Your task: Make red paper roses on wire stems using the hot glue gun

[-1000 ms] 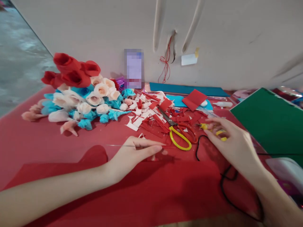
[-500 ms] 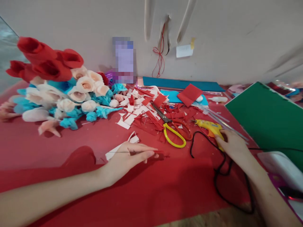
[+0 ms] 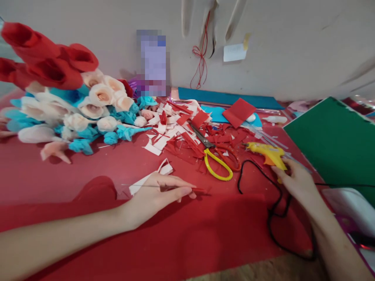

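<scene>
Pinching thin wire (image 3: 140, 185) tight between left hand (image 3: 155, 195) fingertips, low over red sheet (image 3: 190, 234). Clasping glue gun (image 3: 268, 153) handle in right hand (image 3: 295, 181), beside scissors (image 3: 218, 164). Likely risking black cord (image 3: 238, 180) snagging, dragging scraps (image 3: 178, 136), nozzle touching paper.
</scene>
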